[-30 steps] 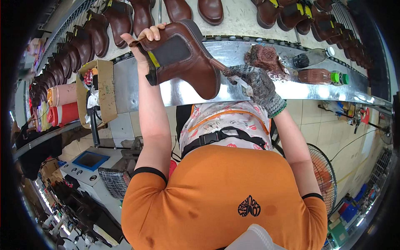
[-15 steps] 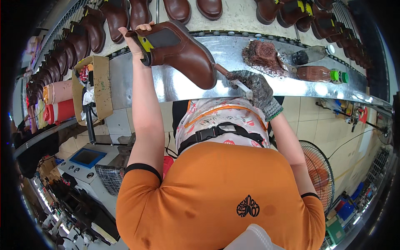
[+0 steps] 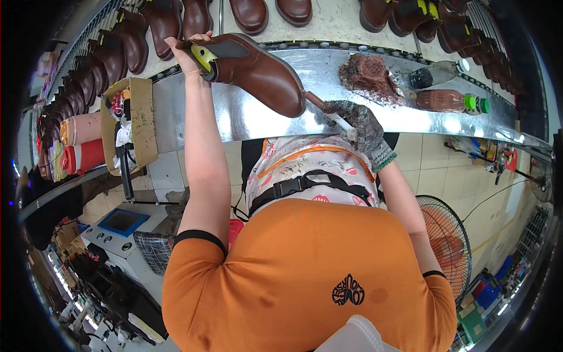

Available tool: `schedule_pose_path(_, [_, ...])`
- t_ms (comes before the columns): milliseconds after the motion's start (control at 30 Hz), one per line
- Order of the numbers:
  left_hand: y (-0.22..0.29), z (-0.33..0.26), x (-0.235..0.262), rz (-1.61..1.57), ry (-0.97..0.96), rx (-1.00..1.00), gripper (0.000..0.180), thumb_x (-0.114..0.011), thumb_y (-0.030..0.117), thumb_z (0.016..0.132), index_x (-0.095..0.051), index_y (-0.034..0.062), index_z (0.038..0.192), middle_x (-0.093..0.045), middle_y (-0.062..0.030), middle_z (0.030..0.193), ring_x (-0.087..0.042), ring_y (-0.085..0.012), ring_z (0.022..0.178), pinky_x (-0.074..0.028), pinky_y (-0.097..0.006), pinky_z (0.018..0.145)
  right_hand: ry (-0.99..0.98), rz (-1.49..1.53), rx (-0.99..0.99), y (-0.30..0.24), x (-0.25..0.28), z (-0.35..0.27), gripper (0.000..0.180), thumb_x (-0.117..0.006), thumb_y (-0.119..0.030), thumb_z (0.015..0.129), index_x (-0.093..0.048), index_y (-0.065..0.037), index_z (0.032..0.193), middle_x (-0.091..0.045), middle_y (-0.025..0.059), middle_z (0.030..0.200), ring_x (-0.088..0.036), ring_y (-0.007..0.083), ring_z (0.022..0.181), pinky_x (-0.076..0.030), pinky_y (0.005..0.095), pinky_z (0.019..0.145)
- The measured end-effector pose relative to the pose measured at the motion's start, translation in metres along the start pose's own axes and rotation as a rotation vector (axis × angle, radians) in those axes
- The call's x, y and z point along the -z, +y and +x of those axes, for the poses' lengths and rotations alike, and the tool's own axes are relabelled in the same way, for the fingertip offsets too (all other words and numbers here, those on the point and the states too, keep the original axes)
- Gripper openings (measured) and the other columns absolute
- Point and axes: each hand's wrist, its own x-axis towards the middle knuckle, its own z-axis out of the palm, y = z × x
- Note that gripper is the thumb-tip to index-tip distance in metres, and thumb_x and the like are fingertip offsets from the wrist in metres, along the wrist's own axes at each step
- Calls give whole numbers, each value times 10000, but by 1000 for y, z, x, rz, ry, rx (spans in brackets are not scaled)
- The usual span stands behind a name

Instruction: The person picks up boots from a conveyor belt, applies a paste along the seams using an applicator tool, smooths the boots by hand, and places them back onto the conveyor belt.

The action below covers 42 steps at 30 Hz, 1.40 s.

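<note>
A brown leather ankle boot (image 3: pixel 264 81) is held out over the metal bench, its toe pointing right and a little toward me. My bare left hand (image 3: pixel 186 56) is closed around its top opening, beside the yellow tag inside; part of the fingers is hidden behind the boot. In a grey knitted glove, my right hand (image 3: pixel 366 128) grips a slim tool (image 3: pixel 315 100) with a brown tip and a whitish handle. That tip touches, or nearly touches, the sole edge at the toe; I cannot tell which. The exact kind of tool is unclear.
On the metal bench (image 3: pixel 404 120) lies a reddish-brown crumbly lump (image 3: pixel 369 75), with a dark-filled bottle (image 3: pixel 433 75) and a brown-filled bottle (image 3: pixel 441 101) to its right. Left stands a cardboard box (image 3: pixel 142 117). Brown boots (image 3: pixel 249 14) line the conveyor beyond; a fan (image 3: pixel 448 234) stands lower right.
The boot has rolled in my left hand, so less of its dark elastic side panel shows. Its toe has risen slightly away from me. My right hand and the tool have barely moved.
</note>
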Motion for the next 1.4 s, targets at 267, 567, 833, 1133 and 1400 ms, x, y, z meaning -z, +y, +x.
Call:
schedule_pose_path(267, [-3,6,-5,45,92,-71,826,-332,750,815,-589,-4,594,-575,-136,611,-574,-318,714,-441,-413,883,41,384,-175,29,-8,-9,434,-726,-173,704,-626,-50,1108,-691,89,895,-646,132,803,-500,265,754])
schedule_pose_path(567, [-3,-1,-26,21,280,-53,770,-347,720,836,-554,1,651,-562,-136,610,-577,-312,657,-480,-392,744,51,321,-219,9,-3,-14,385,-626,-222,806,-609,-23,1136,-674,70,881,-621,136,744,-506,263,708])
schedule_pose_path(833, [-2,-13,-47,95,427,-78,673,-371,694,855,-548,45,895,-593,-124,753,-585,-250,729,-491,-358,697,89,1049,-369,27,-12,-13,698,-425,-599,880,-568,21,1166,-626,109,927,-517,89,579,-440,171,517])
schedule_pose_path(1133, [4,-31,-30,1096,115,-491,625,-352,572,921,-513,-19,1042,-583,-134,856,-541,-209,800,-426,-343,741,271,1250,-445,33,-18,-15,860,-286,-713,859,-540,42,1183,-629,174,930,-467,74,479,-381,160,428])
schedule_pose_path(1400, [17,-51,-42,1217,138,-473,663,-368,669,868,-505,35,1007,-580,-147,707,-603,-337,708,-437,-397,641,299,934,-391,21,-2,-21,795,-209,-674,901,-605,-29,1143,-655,95,840,-397,45,449,-296,165,390])
